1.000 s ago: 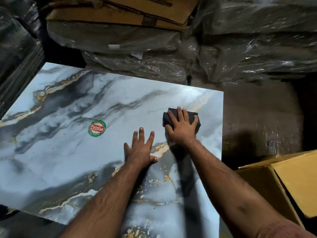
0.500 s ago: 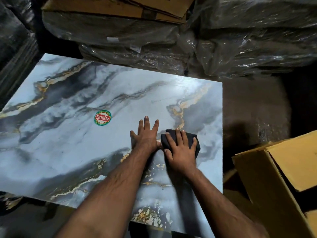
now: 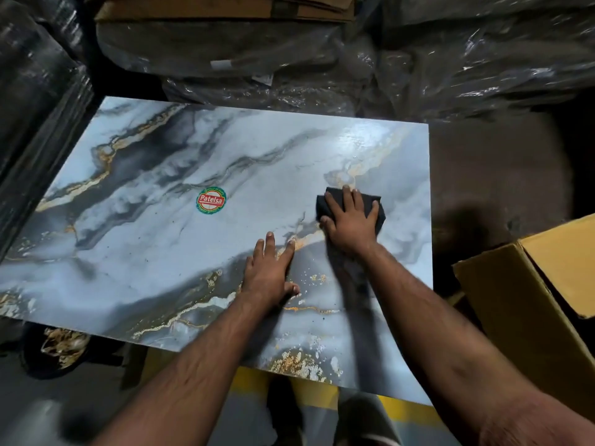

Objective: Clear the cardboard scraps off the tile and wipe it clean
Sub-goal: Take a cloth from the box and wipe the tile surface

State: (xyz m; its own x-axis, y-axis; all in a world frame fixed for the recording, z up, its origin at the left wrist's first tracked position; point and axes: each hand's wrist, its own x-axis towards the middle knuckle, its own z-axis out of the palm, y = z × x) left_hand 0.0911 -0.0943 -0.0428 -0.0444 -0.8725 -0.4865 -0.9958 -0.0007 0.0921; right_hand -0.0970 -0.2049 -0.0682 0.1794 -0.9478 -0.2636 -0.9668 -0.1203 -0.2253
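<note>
- The large rectangular glossy tile [image 3: 167, 252], blue-grey marble pattern with dark veins and gold streaks, lies flat and fills the middle of the view, its far right corner near the plastic-wrapped stacks.
- A round green and red sticker [image 3: 211, 200] reading "Patelsa" sits on the tile left of centre, well apart from both hands.
- Small dark specks dot the tile surface between the sticker and the hands; what they are cannot be told.
- A folded dark cloth [image 3: 377, 204] lies flat on the right part of the tile, beside a gold vein.
- The right hand [image 3: 351, 220] presses down on the dark cloth, its fingers straight and slightly spread, the fingertips near the cloth's far edge.
- The left hand [image 3: 270, 273] rests palm down on the bare tile, just beside and nearer than the right hand, 4 fingers straight and close together, the thumb out to the side.
- An open brown cardboard box [image 3: 528, 304] stands off the tile's right edge.
- Bundles wrapped in clear plastic film [image 3: 450, 59] are piled beyond the far edge, with flat cardboard [image 3: 225, 8] on top.
- A yellow floor stripe [image 3: 402, 410] shows below the tile's near edge.
</note>
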